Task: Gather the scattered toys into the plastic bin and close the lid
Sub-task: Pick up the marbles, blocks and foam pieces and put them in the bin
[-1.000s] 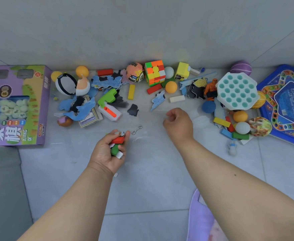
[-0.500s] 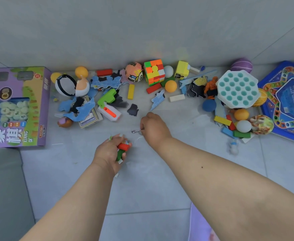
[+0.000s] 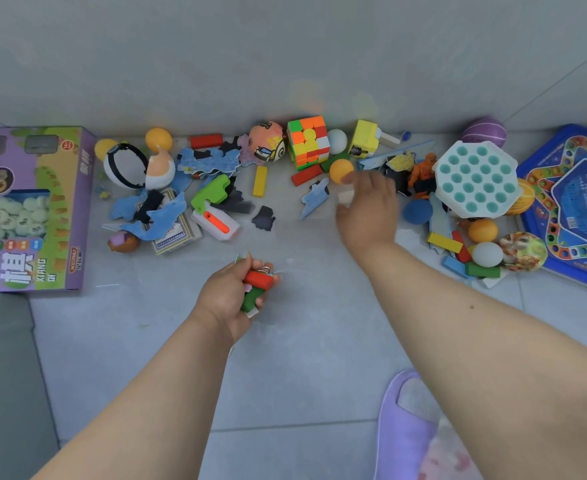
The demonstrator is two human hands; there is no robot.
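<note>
Head view
Left hand: the left hand (image 3: 231,296) was closed around a red block (image 3: 258,279), a green block (image 3: 250,297) and a small metal ring (image 3: 266,270), low of centre.
Right hand: the right hand (image 3: 368,209) hovered with fingers loosely curled over a white block (image 3: 345,196); whether it gripped the block could not be told.
Toys: a scattered row lay along the wall from 10 to 2 o'clock, with a colour cube (image 3: 308,142) at 12 and an orange ball (image 3: 340,169) just beside the right hand's fingertips.
Purple game box: the purple game box (image 3: 28,209) lay at 9 o'clock.
Blue game board: the blue game board (image 3: 576,206) lay at 3 o'clock.
Plastic bin: not in view.
</note>
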